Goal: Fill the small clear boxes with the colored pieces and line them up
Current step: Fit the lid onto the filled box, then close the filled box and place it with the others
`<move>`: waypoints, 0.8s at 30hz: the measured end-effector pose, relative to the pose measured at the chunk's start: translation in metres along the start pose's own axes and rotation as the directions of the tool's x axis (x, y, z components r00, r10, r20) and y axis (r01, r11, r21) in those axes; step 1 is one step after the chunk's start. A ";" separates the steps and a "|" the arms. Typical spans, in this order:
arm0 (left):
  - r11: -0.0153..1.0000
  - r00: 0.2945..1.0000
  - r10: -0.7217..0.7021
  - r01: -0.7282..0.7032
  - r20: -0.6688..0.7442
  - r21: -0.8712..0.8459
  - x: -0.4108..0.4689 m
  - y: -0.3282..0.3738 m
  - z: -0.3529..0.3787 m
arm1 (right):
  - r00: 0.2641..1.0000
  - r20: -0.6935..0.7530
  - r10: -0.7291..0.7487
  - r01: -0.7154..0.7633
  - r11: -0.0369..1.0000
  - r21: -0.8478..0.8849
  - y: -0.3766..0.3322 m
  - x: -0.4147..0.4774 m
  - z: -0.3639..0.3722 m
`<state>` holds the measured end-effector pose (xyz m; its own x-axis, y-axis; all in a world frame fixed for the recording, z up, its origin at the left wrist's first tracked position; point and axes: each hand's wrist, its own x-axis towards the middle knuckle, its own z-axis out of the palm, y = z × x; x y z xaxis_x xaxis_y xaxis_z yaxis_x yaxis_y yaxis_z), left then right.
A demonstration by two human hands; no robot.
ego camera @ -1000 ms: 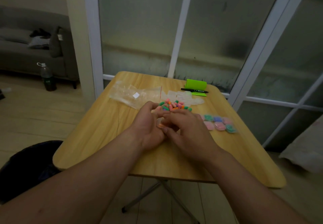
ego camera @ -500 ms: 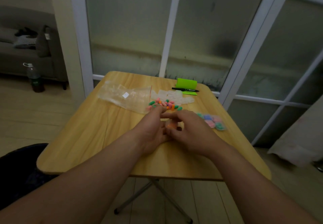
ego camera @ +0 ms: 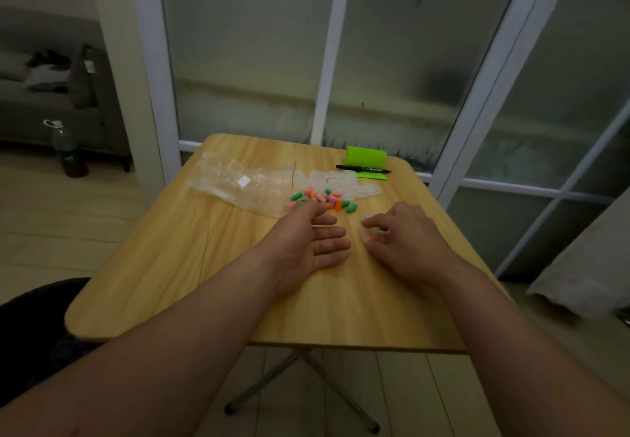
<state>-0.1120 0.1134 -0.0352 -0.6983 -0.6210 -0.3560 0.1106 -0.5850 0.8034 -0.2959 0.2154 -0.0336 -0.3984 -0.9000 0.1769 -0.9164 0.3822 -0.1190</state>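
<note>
A heap of small colored pieces [ego camera: 324, 199], green, pink and orange, lies on the wooden table [ego camera: 191, 266]. Behind it sit several empty small clear boxes [ego camera: 337, 181]. My left hand [ego camera: 312, 242] rests open on the table, palm inward, its fingertips at the near edge of the heap. My right hand [ego camera: 405, 237] is curled over a small clear box with orange pieces [ego camera: 371, 236] inside, gripping it on the tabletop. The filled boxes seen earlier to the right are hidden behind my right hand.
A clear plastic bag [ego camera: 245, 184] lies left of the heap. A black marker [ego camera: 363, 169] rests against a green holder [ego camera: 366, 160] at the table's far edge. Glass doors stand behind the table, a bottle [ego camera: 68, 150] and sofa at far left.
My hands have come apart: the right one moved right with the box of orange pieces, the left one let go and opened flat near the heap. The camera tilted.
</note>
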 end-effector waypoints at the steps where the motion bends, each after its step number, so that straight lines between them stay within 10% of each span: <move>1: 1.000 1.000 -0.004 0.004 -0.001 -0.004 0.000 0.000 0.000 | 1.000 0.003 0.003 -0.003 1.000 -0.002 0.000 0.001 0.001; 24: 0.997 0.998 0.048 -0.050 -0.038 -0.061 0.006 0.013 0.008 | 0.944 -0.210 0.255 -0.150 0.897 0.415 0.031 0.037 -0.011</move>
<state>-0.1202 0.1061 -0.0229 -0.6646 -0.6677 -0.3354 0.1880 -0.5839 0.7898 -0.3398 0.1959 -0.0204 -0.6178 -0.7082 0.3418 -0.7461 0.3906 -0.5392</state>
